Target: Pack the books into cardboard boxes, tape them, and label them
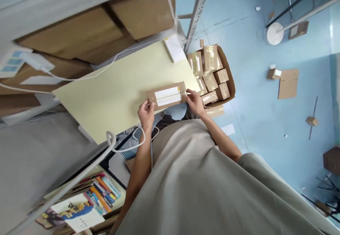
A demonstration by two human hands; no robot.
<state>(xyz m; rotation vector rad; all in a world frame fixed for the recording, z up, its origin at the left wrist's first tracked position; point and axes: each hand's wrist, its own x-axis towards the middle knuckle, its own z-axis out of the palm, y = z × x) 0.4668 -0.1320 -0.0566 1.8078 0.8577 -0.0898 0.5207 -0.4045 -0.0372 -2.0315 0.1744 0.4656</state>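
A long, flat brown cardboard box [172,104] with white labels and a small yellow mark lies near the front edge of the pale yellow tabletop [114,86]. A thin dark line runs lengthwise across its labels. At its left end, my left hand [146,114] pinches the box by the corner, thumb on top. My right hand [195,102] closes on the opposite end, fingertips at the edge. What lies beneath the box is hidden.
Right of the table, a large carton [230,75] holds several taped boxes. Big cartons [71,33] fill the shelf behind. A white cable [106,68] crosses the tabletop; another loops by my left forearm. Books [102,192] are stacked at lower left. Cardboard scraps [289,82] lie on the blue floor.
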